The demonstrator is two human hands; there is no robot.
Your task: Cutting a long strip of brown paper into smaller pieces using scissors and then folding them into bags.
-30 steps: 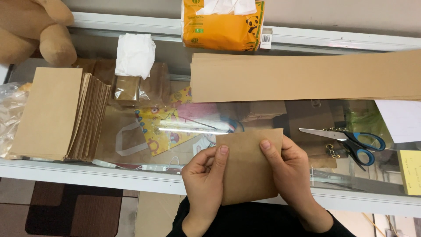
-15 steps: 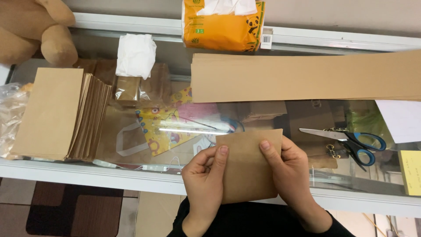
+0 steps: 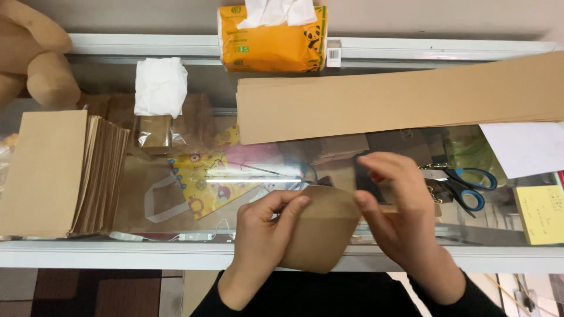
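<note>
A small brown paper envelope (image 3: 322, 230) is tilted over the near edge of a glass counter (image 3: 176, 249). My left hand (image 3: 261, 235) grips its left side, thumb on top. My right hand (image 3: 399, 211) touches its right edge with the thumb while the fingers lift, blurred, above it. A stack of finished brown envelopes (image 3: 59, 173) lies at the left. A long pile of brown paper strips (image 3: 399, 97) stretches across the far right.
Blue-handled scissors (image 3: 464, 185) lie just right of my right hand. An orange tissue pack (image 3: 273, 35) stands at the back, a crumpled white tissue (image 3: 158, 85) to its left. A yellow note (image 3: 540, 214) and white sheet (image 3: 523, 149) sit far right; a plush toy (image 3: 35, 64) far left.
The envelope has turned and tilted, its top now rounded. My right hand's fingers have lifted off it and moved up; my left hand shifted its grip slightly.
</note>
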